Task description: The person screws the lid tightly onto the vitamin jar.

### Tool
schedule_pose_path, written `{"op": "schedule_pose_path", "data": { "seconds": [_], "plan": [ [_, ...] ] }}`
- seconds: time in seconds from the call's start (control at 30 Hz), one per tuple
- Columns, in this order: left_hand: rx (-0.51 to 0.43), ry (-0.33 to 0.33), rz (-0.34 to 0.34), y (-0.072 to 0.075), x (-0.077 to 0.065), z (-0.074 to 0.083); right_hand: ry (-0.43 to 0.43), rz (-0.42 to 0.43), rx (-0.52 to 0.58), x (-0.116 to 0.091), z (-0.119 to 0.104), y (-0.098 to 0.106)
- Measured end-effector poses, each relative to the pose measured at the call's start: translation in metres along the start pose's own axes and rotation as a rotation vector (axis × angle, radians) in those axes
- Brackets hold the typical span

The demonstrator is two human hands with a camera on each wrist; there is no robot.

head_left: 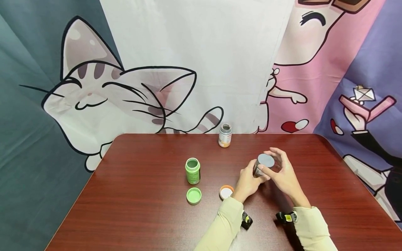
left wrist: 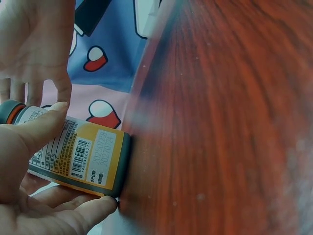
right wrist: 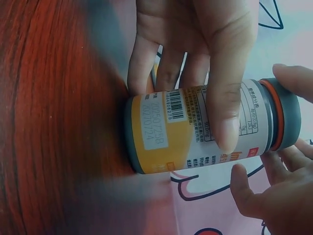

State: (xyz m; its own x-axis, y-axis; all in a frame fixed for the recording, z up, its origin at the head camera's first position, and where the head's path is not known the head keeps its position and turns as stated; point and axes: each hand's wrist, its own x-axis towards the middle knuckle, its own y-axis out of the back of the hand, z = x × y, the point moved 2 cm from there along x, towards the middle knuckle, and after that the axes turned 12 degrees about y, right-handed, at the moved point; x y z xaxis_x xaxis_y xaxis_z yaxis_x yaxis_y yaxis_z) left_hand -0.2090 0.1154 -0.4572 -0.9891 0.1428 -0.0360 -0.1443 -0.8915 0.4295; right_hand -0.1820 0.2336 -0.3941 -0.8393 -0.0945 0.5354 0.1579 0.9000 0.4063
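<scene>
Firm below, gentle above

Nearest lie a green lid (head_left: 194, 196) and an orange-rimmed lid (head_left: 226, 192), then an open green bottle (head_left: 193, 173). Beyond, the left hand (head_left: 249, 180) curls thumb and fingers round a labelled bottle (right wrist: 159, 142), its base near the table (head_left: 141, 209); the right hand (head_left: 285, 176) pinches its grey cap (head_left: 266, 160). A firm, low left grip should resist any twist. Farthest stands an uncapped white-and-orange bottle (head_left: 225, 137).
</scene>
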Motion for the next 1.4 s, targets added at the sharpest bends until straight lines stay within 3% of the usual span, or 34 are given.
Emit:
{"op": "schedule_pose_path", "data": {
  "seconds": [0.27,0.53,0.63,0.8,0.97,1.2,1.4],
  "plan": [
    [0.014,-0.007,0.006,0.000,0.000,0.000,-0.026,0.042,-0.073,-0.002,0.026,-0.004],
    [0.038,0.012,0.004,-0.002,0.002,-0.002,-0.016,0.086,-0.137,0.000,-0.004,-0.007],
    [0.044,0.023,0.002,-0.002,0.002,-0.003,-0.008,0.091,-0.154,0.000,-0.002,-0.008],
    [0.024,0.005,0.013,-0.002,0.002,-0.002,0.016,0.049,-0.101,-0.001,0.010,-0.010],
    [0.021,-0.015,0.020,-0.001,0.002,-0.001,0.000,-0.012,-0.032,-0.001,-0.005,-0.008],
    [0.034,0.010,0.003,-0.002,0.003,-0.003,0.010,-0.039,0.107,-0.003,0.000,-0.006],
    [0.033,0.005,0.000,-0.002,0.003,-0.003,0.065,-0.046,0.157,-0.004,0.002,-0.006]
  ]
}}
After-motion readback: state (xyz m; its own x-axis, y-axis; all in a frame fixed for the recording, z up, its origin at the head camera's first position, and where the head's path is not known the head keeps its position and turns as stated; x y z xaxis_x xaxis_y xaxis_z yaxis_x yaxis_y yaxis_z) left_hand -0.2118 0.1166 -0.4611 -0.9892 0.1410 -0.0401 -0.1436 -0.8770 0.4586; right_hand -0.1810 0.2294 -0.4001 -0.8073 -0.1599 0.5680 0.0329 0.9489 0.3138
